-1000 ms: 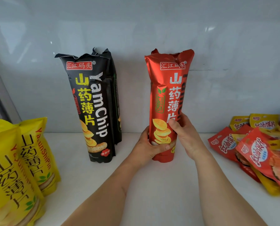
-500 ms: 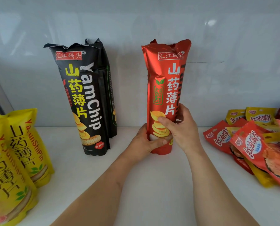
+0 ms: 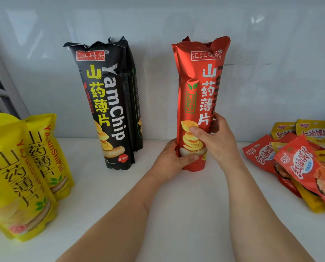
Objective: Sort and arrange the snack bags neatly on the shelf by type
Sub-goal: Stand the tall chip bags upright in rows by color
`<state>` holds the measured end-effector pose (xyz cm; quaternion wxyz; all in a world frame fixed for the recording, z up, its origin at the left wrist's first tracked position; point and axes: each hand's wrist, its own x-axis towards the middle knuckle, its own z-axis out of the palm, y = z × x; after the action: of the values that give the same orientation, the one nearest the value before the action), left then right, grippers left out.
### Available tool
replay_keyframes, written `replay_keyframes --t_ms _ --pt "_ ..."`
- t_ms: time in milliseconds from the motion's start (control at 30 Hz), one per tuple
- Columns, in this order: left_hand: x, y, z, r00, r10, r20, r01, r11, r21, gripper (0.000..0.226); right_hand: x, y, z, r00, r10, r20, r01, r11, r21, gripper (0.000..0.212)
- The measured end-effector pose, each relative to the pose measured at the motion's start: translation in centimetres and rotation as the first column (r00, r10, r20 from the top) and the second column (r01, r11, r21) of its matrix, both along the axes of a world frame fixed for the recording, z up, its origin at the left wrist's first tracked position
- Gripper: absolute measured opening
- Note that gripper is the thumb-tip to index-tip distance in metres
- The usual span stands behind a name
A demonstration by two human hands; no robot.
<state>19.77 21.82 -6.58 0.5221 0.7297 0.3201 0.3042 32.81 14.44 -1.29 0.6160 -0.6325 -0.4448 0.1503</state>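
Observation:
A tall red yam chip bag stands upright on the white shelf, near the back wall. My left hand grips its base from the left, thumb across the front. My right hand wraps round its lower part from the right. Left of it stand tall black yam chip bags, one behind another. Yellow yam chip bags stand at the near left. Small red and yellow snack pouches lie in a loose pile at the right.
A pale glossy wall closes the back of the shelf. A grey frame slants up at the far left. Bare shelf lies between the black and red bags and in front of them.
The red bag stays upright in both hands at about the same spot. My right thumb has shifted slightly lower on its front. The view has moved a little.

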Motion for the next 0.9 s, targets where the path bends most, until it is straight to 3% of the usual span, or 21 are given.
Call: replay_keyframes --t_ms 100,200,267,400,500,600,700,767,900 --pt "-1.0 -0.6 0.2 0.998 0.000 -0.055 0.003 0.998 0.056 0.073 -0.9 -0.5 0.2 0.999 -0.029 0.020 0.030 0.999 -0.019 0.079" --pt "-2.8 -1.1 0.6 0.982 0.101 -0.162 -0.068 0.978 0.197 0.079 -2.1 -1.2 0.0 0.978 -0.197 0.075 0.200 0.979 -0.045 0.101" --pt "-4.6 -1.6 1.1 0.966 0.177 -0.190 -0.116 0.948 0.295 0.076 -3.3 -1.7 -0.3 0.937 -0.317 0.146 0.321 0.947 -0.006 0.103" --pt "-8.9 -2.7 1.7 0.936 0.339 -0.093 -0.246 0.820 0.516 0.046 -7.8 -2.7 -0.2 0.859 -0.439 0.263 0.393 0.896 0.209 0.078" --pt "-11.7 -2.9 1.4 0.896 0.438 0.078 -0.402 0.723 0.562 0.032 -11.6 -2.3 0.5 0.882 -0.366 0.297 0.298 0.921 0.250 0.054" --pt "-13.6 -2.3 1.4 0.802 0.510 0.310 -0.597 0.684 0.419 0.029 -14.0 -1.1 0.6 0.934 -0.222 0.281 0.185 0.971 0.152 0.045" --pt "-15.0 -1.5 2.2 0.701 0.593 0.396 -0.676 0.730 0.105 0.024 -15.0 0.3 -0.5 0.963 -0.150 0.224 0.143 0.989 0.047 0.044" --pt "-15.2 -0.7 2.7 0.702 0.599 0.385 -0.611 0.784 -0.108 0.032 -15.5 1.2 -1.3 0.974 -0.104 0.199 0.110 0.994 -0.019 0.046" --pt "-15.0 1.3 2.6 0.751 0.547 0.369 -0.517 0.835 -0.186 0.029 -16.6 3.1 -2.5 0.981 0.010 0.191 0.017 0.989 -0.144 0.058"
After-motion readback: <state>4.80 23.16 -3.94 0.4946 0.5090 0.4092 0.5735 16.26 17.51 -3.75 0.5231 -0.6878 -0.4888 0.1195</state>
